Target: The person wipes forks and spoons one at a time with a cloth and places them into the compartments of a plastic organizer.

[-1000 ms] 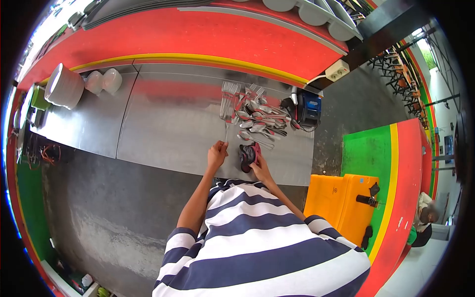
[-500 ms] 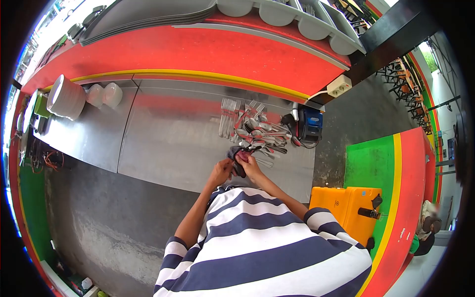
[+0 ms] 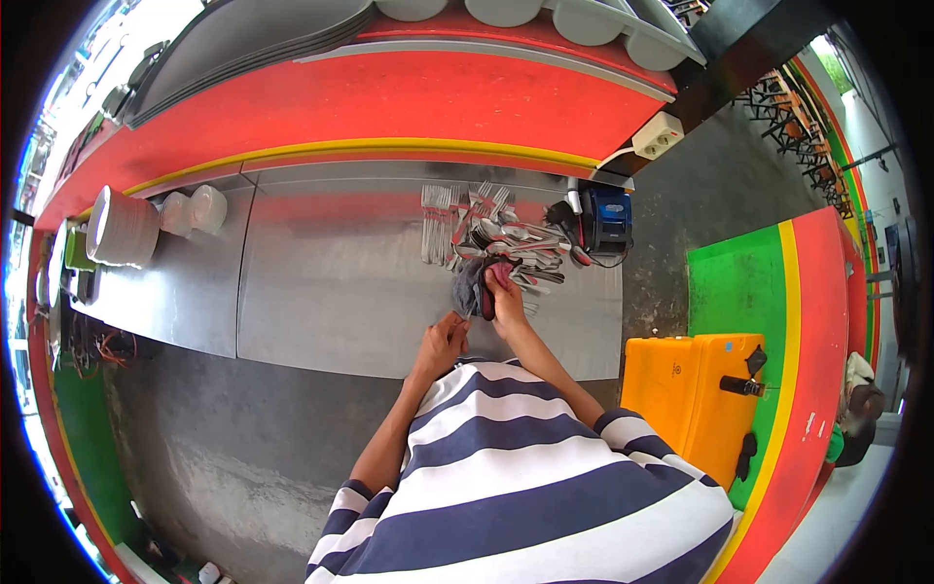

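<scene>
A crumpled grey and dark red cloth (image 3: 470, 285) is bunched in my right hand (image 3: 505, 304), in front of the cutlery on the steel table. Close beside it on the left, my left hand (image 3: 444, 343) is closed in a pinch just below the cloth. Something thin and pale shows at its fingertips, too small to name. Beyond my hands lies a loose pile of spoons and forks (image 3: 511, 237), partly hidden by the cloth. Several forks (image 3: 438, 219) lie side by side at the pile's left edge.
A blue and black device (image 3: 610, 229) stands right of the cutlery, below a white power socket (image 3: 658, 135). Stacked plates (image 3: 126, 229) and white bowls (image 3: 207, 209) stand at the far left. A red ledge (image 3: 438, 97) borders the back. An orange case (image 3: 671, 399) is at the right.
My right hand and the cloth have moved up and forward, nearer the cutlery. My left hand now sits lower, apart from the right. The whole view has shifted slightly.
</scene>
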A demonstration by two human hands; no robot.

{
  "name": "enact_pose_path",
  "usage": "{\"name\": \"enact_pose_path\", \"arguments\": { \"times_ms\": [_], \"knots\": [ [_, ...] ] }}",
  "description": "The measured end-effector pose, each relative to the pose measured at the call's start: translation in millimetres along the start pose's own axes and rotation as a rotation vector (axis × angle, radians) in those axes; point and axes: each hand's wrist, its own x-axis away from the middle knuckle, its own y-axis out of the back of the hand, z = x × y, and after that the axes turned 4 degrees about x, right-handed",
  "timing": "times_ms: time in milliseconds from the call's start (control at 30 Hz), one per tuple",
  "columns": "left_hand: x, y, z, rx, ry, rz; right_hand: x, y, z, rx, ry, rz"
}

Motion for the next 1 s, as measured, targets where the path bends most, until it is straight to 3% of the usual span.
{"name": "enact_pose_path", "arguments": {
  "times_ms": [333, 600, 633, 733, 833, 933, 1000],
  "knots": [
    [15, 17, -10, -0.204, -0.036, 0.028, -1, 10, 30, -0.083, -0.116, -0.020],
    [13, 17, -3, -0.159, -0.150, -0.203, -33, 30, 49, -0.455, -0.064, 0.065],
    [10, 15, 0, -0.122, -0.182, -0.256, -24, 29, 57, -0.373, -0.064, 0.141],
    [-4, 8, 5, 0.354, 0.047, -0.193, 1, 10, 69, -0.319, -0.205, 0.118],
    [-11, 5, -8, 0.822, 0.259, -0.002, 35, -9, 55, -0.101, -0.259, 0.281],
    [-13, -2, -11, 0.680, 0.363, 0.097, 46, -10, 25, 0.374, -0.013, 0.366],
    [-12, -3, -8, 0.710, 0.375, 0.135, 51, -15, 29, 0.367, -0.004, 0.332]
  ]
}}
